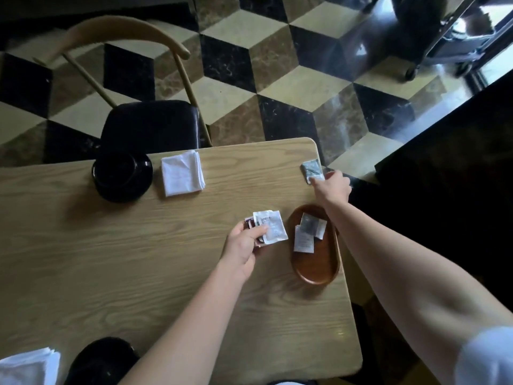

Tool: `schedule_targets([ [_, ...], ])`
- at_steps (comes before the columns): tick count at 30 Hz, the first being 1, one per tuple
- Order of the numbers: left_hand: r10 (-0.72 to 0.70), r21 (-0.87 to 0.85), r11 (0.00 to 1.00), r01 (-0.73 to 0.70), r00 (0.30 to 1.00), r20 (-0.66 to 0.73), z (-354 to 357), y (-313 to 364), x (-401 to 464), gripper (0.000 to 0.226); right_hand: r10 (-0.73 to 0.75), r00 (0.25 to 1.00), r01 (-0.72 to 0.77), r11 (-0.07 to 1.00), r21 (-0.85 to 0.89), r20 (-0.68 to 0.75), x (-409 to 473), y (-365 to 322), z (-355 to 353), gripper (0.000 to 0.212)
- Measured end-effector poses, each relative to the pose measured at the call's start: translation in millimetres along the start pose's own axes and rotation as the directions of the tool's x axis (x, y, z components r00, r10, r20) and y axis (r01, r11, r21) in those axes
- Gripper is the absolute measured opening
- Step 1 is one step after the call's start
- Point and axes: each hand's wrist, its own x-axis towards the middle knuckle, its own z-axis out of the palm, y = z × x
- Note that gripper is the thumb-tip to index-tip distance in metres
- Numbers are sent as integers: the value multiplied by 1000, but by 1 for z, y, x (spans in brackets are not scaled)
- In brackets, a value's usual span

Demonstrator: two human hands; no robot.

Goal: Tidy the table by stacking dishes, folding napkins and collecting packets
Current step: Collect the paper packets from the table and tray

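Your right hand (331, 187) pinches a green-grey packet (312, 170) at the far right corner of the bench (138, 259), where a careless drag could tip it onto the floor. Your left hand (244, 245) grips a fanned bundle of packets (270, 227) just beside the wooden tray (319, 262), which already holds several; loosen that grip and the lower ones will likely slide out. The bundle's count is hidden by the top sachet. A black dish and a napkin at the near edge are cut off.
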Motion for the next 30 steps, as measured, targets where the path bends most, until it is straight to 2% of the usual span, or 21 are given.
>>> schedule_targets([
  [3, -5, 13, 1000, 5, 1000, -17, 14, -1, 15, 25, -13, 1000, 13, 999, -37, -10, 15, -5, 14, 66],
  [6, -12, 37, 999, 13, 1000, -26, 21, -4, 21, 25, 6, 1000, -6, 1000, -27, 4, 27, -3, 21, 62],
  [11, -27, 93, 995, 31, 998, -48, 22, -7, 24, 26, -53, 999, 53, 998, -22, 14, 32, 3, 22, 35],
  [13, -39, 114, 992, 47, 997, -67, 23, -9, 23, 25, -87, 992, 73, 986, 149, 93, 19, 7, 16, 27],
  [15, -54, 124, 990, 63, 996, -74, 26, -12, 22, 25, -128, 963, 32, 928, 371, 238, -5, 13, 7, 28],
  [17, -67, 154, 985, 77, 995, -68, 32, -18, 18, 24, -188, 919, -6, 872, 490, 346, -38, 29, -6, 29],
  [21, -82, 163, 983, 83, 997, -13, 47, -41, 10, 26, -210, 914, -5, 848, 529, 346, -100, 79, -27, 28],
  [25, -153, 182, 972, 150, 988, 3, 51, -67, -5, 28, -141, 864, -157, 837, 524, 484, -122, 121, -42, 19],
  [30, -197, 278, 940, 197, 980, -28, 50, -92, -19, 23, -114, 811, -209, 860, 465, 574, -123, 149, -52, 21],
])
